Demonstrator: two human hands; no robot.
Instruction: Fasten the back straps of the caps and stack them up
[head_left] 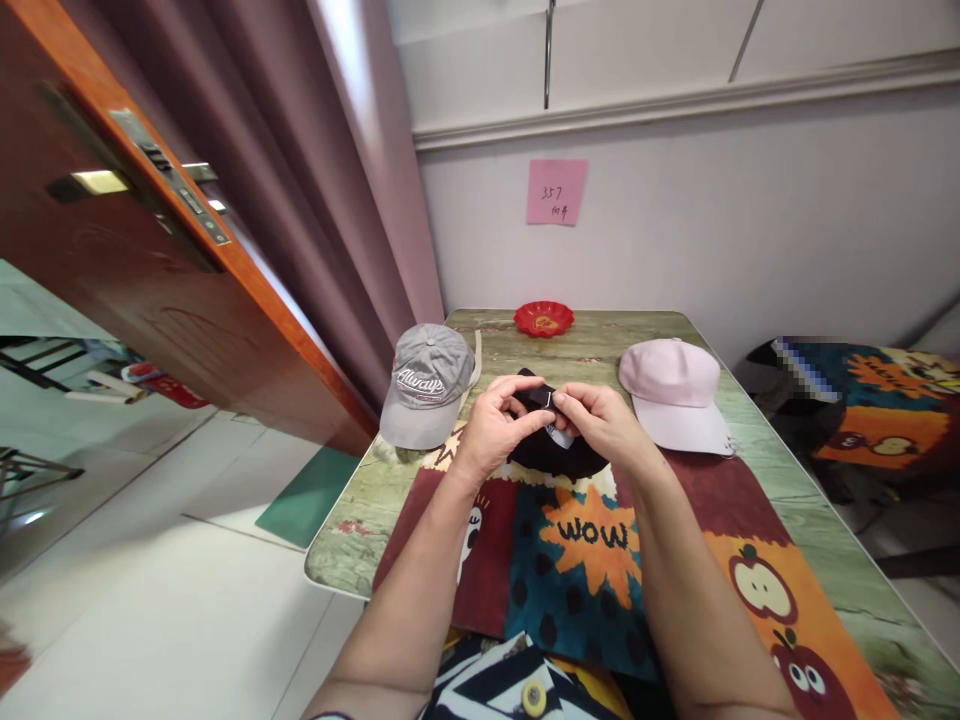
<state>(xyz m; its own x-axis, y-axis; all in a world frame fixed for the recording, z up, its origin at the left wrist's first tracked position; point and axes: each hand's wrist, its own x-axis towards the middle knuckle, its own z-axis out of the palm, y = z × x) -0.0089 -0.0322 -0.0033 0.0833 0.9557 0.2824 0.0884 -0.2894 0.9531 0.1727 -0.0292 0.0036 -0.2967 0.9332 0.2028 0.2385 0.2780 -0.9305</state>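
A black cap (pixel 555 462) lies on the patterned cloth in front of me, with a pale patch showing inside it. Its dark strap (pixel 536 397), with a small shiny edge like a buckle, is raised between my fingers. My left hand (pixel 495 425) pinches the strap from the left, thumb and fingertips closed. From the other side, my right hand (pixel 602 418) is closed on the strap's right end. The fingers partly hide the strap and the cap. A grey cap (pixel 427 385) with white lettering sits to the left, and a pale pink cap (pixel 669 385) to the right.
The green wood-look table (pixel 345 550) bears a colourful cloth (pixel 589 530) with a WOW print. At its far end stands a red scalloped dish (pixel 544 319). A pink note (pixel 557 192) is on the wall. A brown door (pixel 187 290) stands left, beside a purple curtain (pixel 337 180).
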